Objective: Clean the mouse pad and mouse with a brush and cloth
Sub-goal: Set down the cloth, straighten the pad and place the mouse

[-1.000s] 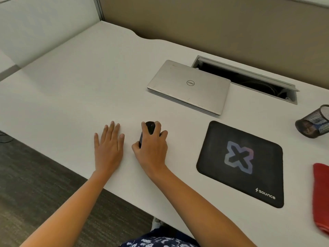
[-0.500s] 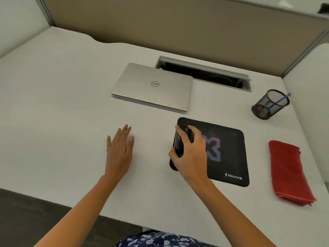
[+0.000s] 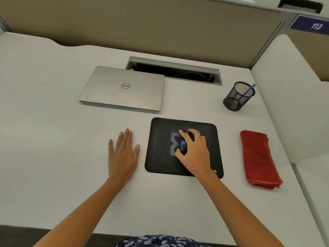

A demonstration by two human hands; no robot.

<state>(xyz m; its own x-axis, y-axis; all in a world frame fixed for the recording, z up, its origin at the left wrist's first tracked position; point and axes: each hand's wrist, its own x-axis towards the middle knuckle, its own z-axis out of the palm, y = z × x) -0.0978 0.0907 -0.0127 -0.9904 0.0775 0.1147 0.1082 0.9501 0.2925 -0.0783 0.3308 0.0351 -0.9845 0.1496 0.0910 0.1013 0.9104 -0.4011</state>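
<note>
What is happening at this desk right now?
A person's right hand grips the black mouse, which sits on the middle of the black mouse pad. The left hand rests flat on the white desk beside the pad. The folded red cloth lies untouched to the right, and a blue tool stands in the mesh cup. No cleaning shows yet.

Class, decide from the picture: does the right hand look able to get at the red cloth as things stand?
Probably yes. The cloth lies on bare desk to the right of the mouse pad, with nothing between them. But the right hand grips the mouse and would likely have to let go first.
</note>
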